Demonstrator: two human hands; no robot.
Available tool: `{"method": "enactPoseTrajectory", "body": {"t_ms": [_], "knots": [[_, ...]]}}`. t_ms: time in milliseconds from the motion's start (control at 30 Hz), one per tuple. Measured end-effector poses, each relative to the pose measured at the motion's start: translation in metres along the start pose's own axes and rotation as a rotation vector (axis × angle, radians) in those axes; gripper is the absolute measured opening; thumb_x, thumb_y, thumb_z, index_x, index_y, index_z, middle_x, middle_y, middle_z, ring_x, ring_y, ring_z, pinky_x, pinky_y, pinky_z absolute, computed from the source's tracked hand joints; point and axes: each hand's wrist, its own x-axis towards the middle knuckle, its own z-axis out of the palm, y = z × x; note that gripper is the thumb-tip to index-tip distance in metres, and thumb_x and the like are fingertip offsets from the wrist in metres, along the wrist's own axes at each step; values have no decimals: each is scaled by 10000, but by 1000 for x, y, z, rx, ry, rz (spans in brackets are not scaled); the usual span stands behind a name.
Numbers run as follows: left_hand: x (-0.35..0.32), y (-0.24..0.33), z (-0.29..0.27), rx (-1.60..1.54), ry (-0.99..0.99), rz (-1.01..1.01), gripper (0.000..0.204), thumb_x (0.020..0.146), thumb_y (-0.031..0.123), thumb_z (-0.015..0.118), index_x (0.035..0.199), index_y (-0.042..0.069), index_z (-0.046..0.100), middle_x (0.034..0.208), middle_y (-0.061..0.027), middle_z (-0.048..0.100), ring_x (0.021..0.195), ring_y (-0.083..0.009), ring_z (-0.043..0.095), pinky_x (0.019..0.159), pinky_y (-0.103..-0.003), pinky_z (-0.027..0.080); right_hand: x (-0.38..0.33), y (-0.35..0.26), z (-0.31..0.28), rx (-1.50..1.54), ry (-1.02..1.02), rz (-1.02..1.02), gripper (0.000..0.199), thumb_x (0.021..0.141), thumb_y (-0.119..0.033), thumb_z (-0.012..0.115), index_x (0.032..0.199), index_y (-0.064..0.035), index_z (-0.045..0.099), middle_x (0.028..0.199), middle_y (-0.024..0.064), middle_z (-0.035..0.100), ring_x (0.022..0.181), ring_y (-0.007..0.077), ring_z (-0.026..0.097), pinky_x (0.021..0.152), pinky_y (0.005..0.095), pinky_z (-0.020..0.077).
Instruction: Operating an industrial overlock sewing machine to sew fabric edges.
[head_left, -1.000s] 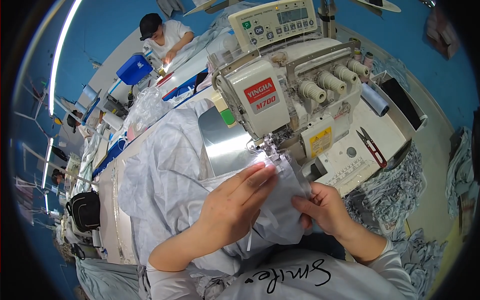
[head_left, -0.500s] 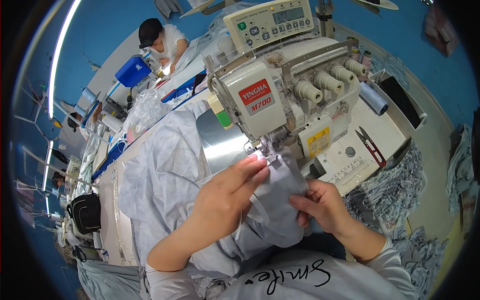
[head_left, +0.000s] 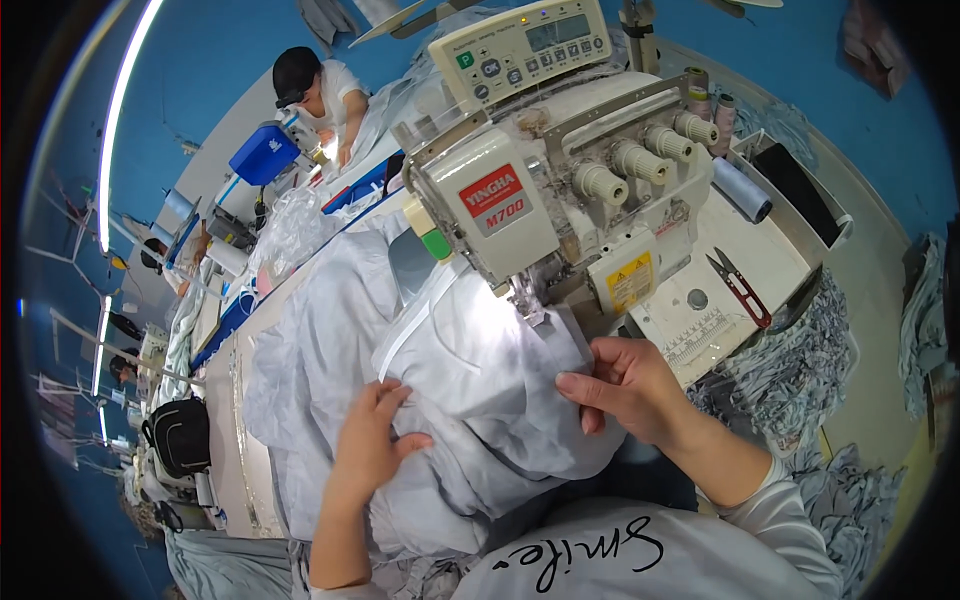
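Pale grey-white fabric (head_left: 500,410) spreads under the presser foot (head_left: 534,308) of a white overlock sewing machine (head_left: 485,215), lit bright near the needle. A narrow white strip (head_left: 418,318) runs along the cloth's left part. My left hand (head_left: 372,438) lies on the fabric to the left, its thumb apart from the fingers, gripping nothing. At the right edge of the cloth, close to the foot, my right hand (head_left: 632,392) pinches the fabric between thumb and fingers. Folds hide the layers underneath.
Red-handled thread snips (head_left: 742,290) lie on the machine table at right, near a blue-grey thread spool (head_left: 742,190). A control panel (head_left: 520,50) tops the machine. Heaped grey cloth (head_left: 780,370) sits lower right. Another person (head_left: 335,100) works at a machine at far left.
My left hand has left the spot beside the needle and moved left and toward me. The fabric there is now spread out, its white strip farther left. My right hand keeps its pinch.
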Motion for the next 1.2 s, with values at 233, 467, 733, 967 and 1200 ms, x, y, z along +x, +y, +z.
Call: {"method": "enactPoseTrajectory", "body": {"t_ms": [233, 467, 733, 967, 1200], "knots": [[-55, -35, 7, -698, 264, 65, 193, 743, 10, 667, 824, 16, 492, 745, -76, 567, 680, -176, 568, 583, -273, 430, 0, 2, -6, -26, 26, -19, 194, 856, -169, 669, 775, -22, 571, 600, 10, 577, 486, 63, 546, 434, 199, 430], [-100, -36, -5, -1217, 840, -49, 211, 862, 79, 569, 793, 63, 370, 737, -60, 491, 685, -130, 475, 617, -235, 407, -1, 0, -6, -10, 9, -12, 200, 858, -177, 668, 778, -22, 570, 604, 14, 583, 490, 70, 557, 446, 204, 446], [-86, -2, -12, -219, 1326, 34, 644, 961, 477, 279, 1356, -27, 347, 1415, -212, 295, 1302, -308, 333, 1088, -435, 241, 3, 5, -3, -38, 13, -11, 206, 863, -177, 662, 770, -25, 560, 609, 18, 588, 499, 73, 569, 446, 207, 448], [-111, -42, -50, 763, 908, -411, 363, 978, 172, 408, 1273, -28, 475, 1293, -221, 460, 1177, -303, 456, 1030, -399, 320, -1, -2, -7, -19, -12, -11, 207, 866, -170, 658, 758, -30, 550, 603, 21, 585, 499, 74, 567, 444, 208, 446], [-58, -14, -62, 220, 1240, -352, 229, 975, 162, 417, 1100, -16, 490, 1060, -153, 531, 1032, -226, 511, 910, -326, 391, 0, -1, -5, -47, -12, 0, 197, 867, -173, 656, 775, -28, 558, 601, 15, 583, 500, 71, 563, 446, 205, 440]]}}
